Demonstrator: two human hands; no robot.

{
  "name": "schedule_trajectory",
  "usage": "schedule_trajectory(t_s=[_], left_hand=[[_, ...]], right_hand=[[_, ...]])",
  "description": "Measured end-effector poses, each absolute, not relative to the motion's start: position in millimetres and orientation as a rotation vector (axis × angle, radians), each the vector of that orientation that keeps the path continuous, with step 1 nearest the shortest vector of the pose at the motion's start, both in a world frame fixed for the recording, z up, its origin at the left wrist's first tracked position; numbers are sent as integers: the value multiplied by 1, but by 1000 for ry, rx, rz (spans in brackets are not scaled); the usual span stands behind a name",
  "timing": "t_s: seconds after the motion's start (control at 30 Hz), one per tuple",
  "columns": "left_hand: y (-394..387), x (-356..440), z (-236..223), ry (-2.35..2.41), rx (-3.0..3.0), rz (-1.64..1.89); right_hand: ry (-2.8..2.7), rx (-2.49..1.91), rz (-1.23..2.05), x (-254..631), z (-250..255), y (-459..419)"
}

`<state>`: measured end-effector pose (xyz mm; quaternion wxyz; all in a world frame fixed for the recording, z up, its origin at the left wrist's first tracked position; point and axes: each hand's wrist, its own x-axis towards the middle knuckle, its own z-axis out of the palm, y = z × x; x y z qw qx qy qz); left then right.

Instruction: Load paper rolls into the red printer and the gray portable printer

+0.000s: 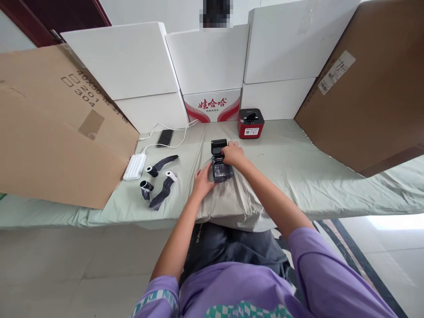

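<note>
A small black portable printer [222, 171], seemingly a receipt printer, lies on the cloth in front of me with its lid [219, 145] flipped up and its inside showing. Dark, shiny paper or film covers its lower part. My left hand [203, 180] grips the printer's lower left side, thumb along the edge. My right hand [232, 153] is curled over the upper right side by the lid hinge, thumb reaching into the opening; what its fingertips touch is partly hidden. To the left lie a paper roll [170, 175] with a dark strip unrolled and two smaller dark rolls [151, 171].
A white power strip [135, 166] with a white cable and a black phone-like slab [164, 138] lie at the left. Behind stands a red and black box-shaped device [251, 124]. White boxes [212, 62] and brown cardboard panels [364, 88] wall the table. Someone's head shows beyond.
</note>
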<state>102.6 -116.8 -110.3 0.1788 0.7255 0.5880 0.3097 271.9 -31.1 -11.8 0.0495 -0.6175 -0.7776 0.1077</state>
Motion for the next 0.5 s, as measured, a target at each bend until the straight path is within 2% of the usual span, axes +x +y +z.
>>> schedule_trajectory(t_s=[0.07,0.23,0.5], left_hand=[[-117,103,-110,1660,2050,884],[-119,105,-106,1670,2043,871],[-119,105,-104,1661,2018,874]], right_hand=[[-2377,-1856,254,269,-14,-33],[-2317,-1938,386,269,-21,-29],[-2384,-1868,327,273,-21,-31]])
